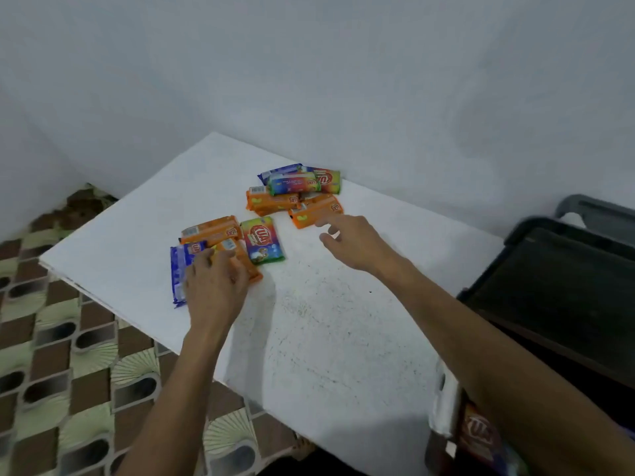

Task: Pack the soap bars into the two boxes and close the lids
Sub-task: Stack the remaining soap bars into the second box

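**Soap bars (271, 201) in two heaps, both hands out over them**

Looking down on a white table (343, 321) shoved into a pale wall corner. Far heap (295, 187) by the wall: orange, blue and rainbow wrappers piled on one another. Near heap (213, 233) toward the left edge, with a rainbow bar (263, 240) lying flat, label up, touching its right side. Left hand (214, 286) down on the near heap, fingers bent over an orange bar (253, 271) and a blue bar (178, 269), but can't tell whether actually clamped on either, underside hidden. Right hand (354, 242) over the table, fingers loose and apart, holding nothing, index tip right at the edge of the front orange bar (314, 211) of the far heap. Bottom right, half behind the right forearm: something white with a red-logo wrapper (481, 438) beside it, too blurred to call. Dark bin-like thing (556, 297) further right, patterned floor (68, 372) off to the left.
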### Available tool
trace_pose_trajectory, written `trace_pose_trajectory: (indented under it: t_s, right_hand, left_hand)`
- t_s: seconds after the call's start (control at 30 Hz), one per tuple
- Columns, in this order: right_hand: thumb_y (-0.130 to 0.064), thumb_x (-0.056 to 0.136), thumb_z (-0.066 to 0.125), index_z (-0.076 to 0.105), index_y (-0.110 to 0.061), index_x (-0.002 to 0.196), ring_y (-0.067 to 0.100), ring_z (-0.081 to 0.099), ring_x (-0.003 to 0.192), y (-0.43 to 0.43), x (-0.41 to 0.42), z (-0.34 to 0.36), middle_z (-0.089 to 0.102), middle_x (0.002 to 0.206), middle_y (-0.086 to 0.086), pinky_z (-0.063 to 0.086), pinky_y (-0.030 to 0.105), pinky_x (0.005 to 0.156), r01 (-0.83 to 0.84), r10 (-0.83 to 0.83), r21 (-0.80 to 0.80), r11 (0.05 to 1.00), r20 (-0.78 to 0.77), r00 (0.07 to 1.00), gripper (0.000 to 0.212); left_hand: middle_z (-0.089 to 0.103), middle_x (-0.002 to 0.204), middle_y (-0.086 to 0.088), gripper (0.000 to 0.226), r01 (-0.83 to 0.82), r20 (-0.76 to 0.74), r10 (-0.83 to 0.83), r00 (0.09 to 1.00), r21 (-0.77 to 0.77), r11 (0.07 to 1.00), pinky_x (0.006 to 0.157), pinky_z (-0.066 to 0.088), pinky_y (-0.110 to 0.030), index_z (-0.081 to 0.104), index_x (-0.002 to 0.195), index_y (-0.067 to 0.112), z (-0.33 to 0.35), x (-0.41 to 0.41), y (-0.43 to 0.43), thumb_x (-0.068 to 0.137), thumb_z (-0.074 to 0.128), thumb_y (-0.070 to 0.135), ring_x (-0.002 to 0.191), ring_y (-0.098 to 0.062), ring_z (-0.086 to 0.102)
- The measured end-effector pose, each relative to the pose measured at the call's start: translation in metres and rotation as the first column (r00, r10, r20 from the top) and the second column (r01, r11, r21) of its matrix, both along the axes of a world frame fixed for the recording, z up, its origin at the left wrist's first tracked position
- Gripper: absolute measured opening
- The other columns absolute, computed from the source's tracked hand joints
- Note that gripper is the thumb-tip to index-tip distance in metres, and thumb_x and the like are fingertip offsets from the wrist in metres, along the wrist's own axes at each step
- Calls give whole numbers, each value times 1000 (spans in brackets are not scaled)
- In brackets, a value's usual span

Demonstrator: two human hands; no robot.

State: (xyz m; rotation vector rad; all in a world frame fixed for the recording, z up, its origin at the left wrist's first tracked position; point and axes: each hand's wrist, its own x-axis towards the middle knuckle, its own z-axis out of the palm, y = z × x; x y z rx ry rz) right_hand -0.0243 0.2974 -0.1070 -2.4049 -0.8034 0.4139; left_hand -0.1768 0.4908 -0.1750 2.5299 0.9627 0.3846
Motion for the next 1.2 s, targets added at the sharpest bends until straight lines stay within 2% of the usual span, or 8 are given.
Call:
trace_pose_trajectory:
  t_s: [0.1,0.2,0.37,0.53,0.7,0.93,1.07,1.2]
  right_hand:
    - [-34,98,53,57,-17,130,21,57,115,46,0,-18,59,130,4,43,30,91,-84,84,-66,994,3,996,37]
    - [-51,95,51,59,-9,118,26,57,107,89,-4,-38,60,122,11,49,37,83,-15,22,-166,986,37,999,49]
    - [-61,88,54,57,-9,118,34,39,126,128,-22,-55,39,140,17,46,42,92,122,-94,-296,947,105,990,59]
    - [-52,86,65,42,-8,133,33,37,130,141,-23,-58,38,141,17,44,41,98,190,-200,-254,948,-11,980,68]
    - [-37,86,69,23,-16,138,34,49,119,151,-32,-62,52,130,14,47,47,96,187,-199,-132,973,-84,976,72]
    - [-19,92,65,46,-20,125,23,62,106,125,-31,-54,61,121,6,57,36,83,254,-239,169,952,-108,965,39]
    - [-12,96,57,50,-20,124,22,63,106,95,-15,-30,56,125,6,62,38,69,303,-224,366,880,-244,944,30]
    - [-15,98,54,53,-23,127,20,61,108,56,-7,-13,53,130,3,62,28,67,272,-182,415,868,-242,953,30]
  left_hand:
    - [33,149,-20,42,-102,-75,102,992,9,995,105,30,-60,54,129,18,-8,-4,15,93,56,40,133,-45,30]
    - [24,154,-19,45,-131,-76,128,989,-30,991,107,26,-61,52,129,17,-14,-5,22,93,56,43,139,-43,21]
    - [25,154,-16,43,-112,-39,110,993,-33,993,107,29,-62,54,128,21,-27,-11,31,95,49,49,140,-42,22]
    - [26,154,-13,35,-72,-4,72,997,-22,997,102,38,-60,55,129,24,-33,-17,40,98,48,38,132,-44,35]
    - [25,153,-14,34,-49,-11,49,999,-35,998,99,42,-57,54,131,26,-31,-20,45,98,51,33,128,-46,38]
    - [27,149,-16,36,-36,53,43,998,-115,993,96,45,-53,53,129,26,-22,-22,46,94,60,30,123,-46,43]
    - [30,145,-10,35,-70,210,141,968,-313,947,86,51,-38,48,128,31,0,-18,33,94,55,24,101,-26,56]
    - [54,102,10,25,53,442,162,882,-436,898,64,45,-32,43,120,32,28,-9,10,101,37,17,70,-7,50]
